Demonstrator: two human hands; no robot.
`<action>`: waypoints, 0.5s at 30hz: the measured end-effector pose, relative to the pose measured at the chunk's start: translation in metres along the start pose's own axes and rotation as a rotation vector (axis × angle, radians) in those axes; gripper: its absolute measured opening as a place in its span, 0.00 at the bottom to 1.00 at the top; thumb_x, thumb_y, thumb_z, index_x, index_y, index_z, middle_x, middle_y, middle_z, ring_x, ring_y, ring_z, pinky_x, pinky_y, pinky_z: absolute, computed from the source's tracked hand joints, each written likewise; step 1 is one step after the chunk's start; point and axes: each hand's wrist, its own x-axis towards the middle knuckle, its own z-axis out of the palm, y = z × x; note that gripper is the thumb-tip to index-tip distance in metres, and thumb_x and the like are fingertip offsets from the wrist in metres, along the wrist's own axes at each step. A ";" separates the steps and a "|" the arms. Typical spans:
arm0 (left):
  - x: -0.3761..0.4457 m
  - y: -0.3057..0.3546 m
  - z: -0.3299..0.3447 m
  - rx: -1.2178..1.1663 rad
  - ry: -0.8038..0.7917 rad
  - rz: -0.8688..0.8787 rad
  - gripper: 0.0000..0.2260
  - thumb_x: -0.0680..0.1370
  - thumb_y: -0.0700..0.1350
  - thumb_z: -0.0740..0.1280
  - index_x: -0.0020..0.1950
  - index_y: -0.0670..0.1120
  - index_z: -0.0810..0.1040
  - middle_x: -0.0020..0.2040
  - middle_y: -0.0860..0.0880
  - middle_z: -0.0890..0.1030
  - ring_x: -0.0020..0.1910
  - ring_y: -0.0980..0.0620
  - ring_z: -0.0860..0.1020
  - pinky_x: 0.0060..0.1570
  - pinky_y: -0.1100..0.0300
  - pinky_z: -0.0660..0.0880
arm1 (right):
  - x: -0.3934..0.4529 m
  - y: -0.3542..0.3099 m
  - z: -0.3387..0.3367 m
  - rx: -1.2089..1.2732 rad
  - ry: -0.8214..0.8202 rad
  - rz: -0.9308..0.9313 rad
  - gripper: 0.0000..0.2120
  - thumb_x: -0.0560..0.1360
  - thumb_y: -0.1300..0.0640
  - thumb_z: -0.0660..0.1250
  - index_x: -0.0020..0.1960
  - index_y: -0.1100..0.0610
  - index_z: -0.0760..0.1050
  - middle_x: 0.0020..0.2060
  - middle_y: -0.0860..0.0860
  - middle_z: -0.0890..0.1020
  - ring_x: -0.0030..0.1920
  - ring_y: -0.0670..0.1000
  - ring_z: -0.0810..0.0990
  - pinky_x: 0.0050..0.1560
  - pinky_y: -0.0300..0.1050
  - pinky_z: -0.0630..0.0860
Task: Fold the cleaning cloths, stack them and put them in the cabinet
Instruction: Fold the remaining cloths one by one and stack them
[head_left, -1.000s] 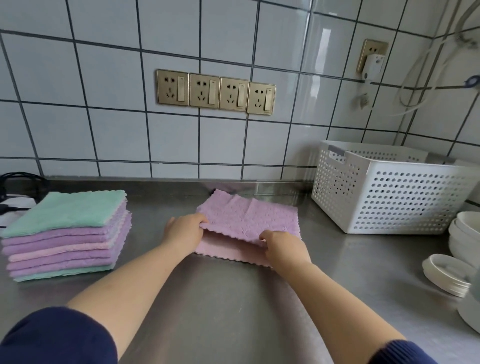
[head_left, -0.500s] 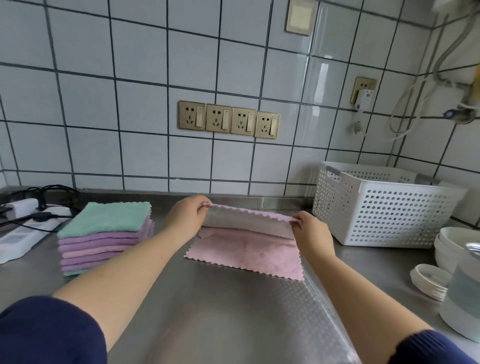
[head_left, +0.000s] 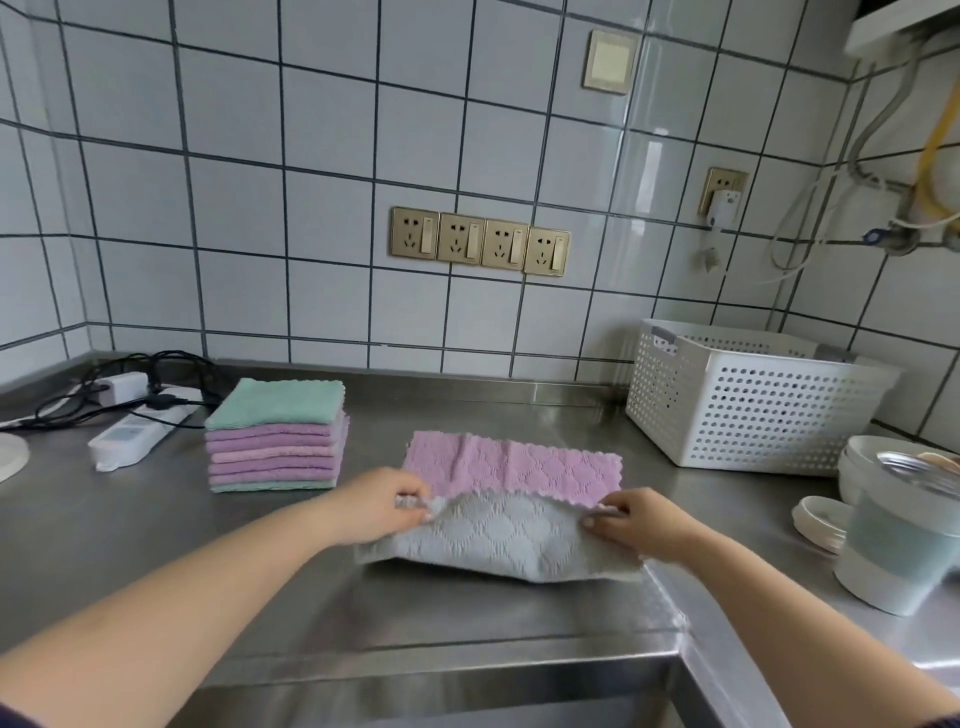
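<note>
A pink cleaning cloth (head_left: 511, 467) with a grey underside lies on the steel counter (head_left: 270, 561), half turned over toward me so the grey side shows in front. My left hand (head_left: 379, 504) pinches its left corner and my right hand (head_left: 636, 522) pinches its right corner, both a little above the counter. A stack of folded cloths (head_left: 278, 436), green on top with purple and pink below, stands to the left, apart from my hands.
A white perforated basket (head_left: 748, 410) stands at the back right. White bowls and a pale container (head_left: 893, 540) crowd the right edge. A power strip with black cables (head_left: 140, 426) lies at the back left. A sink edge (head_left: 467, 670) runs along the front.
My hands carried the cloth's far edge from the back toward me, so the grey underside now covers the front half. The camera view tilted up and back.
</note>
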 end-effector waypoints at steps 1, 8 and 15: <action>-0.005 -0.002 0.003 0.019 -0.042 -0.016 0.03 0.76 0.52 0.67 0.46 0.54 0.78 0.44 0.57 0.78 0.47 0.53 0.76 0.46 0.61 0.70 | -0.003 0.003 0.001 -0.005 -0.051 0.015 0.13 0.74 0.43 0.67 0.44 0.53 0.78 0.36 0.48 0.78 0.35 0.46 0.74 0.32 0.35 0.70; -0.039 -0.002 0.004 0.090 -0.331 -0.079 0.04 0.76 0.55 0.65 0.44 0.57 0.77 0.44 0.51 0.78 0.40 0.55 0.72 0.39 0.64 0.68 | -0.033 0.010 0.011 0.296 -0.423 0.197 0.13 0.70 0.46 0.73 0.42 0.56 0.79 0.41 0.53 0.84 0.41 0.49 0.79 0.47 0.46 0.80; -0.040 -0.004 0.005 -0.022 -0.144 -0.117 0.09 0.77 0.50 0.65 0.57 0.53 0.76 0.47 0.56 0.76 0.33 0.63 0.70 0.30 0.72 0.64 | -0.031 0.011 0.018 0.048 -0.097 0.029 0.18 0.74 0.44 0.67 0.34 0.54 0.66 0.30 0.47 0.69 0.31 0.46 0.67 0.33 0.39 0.62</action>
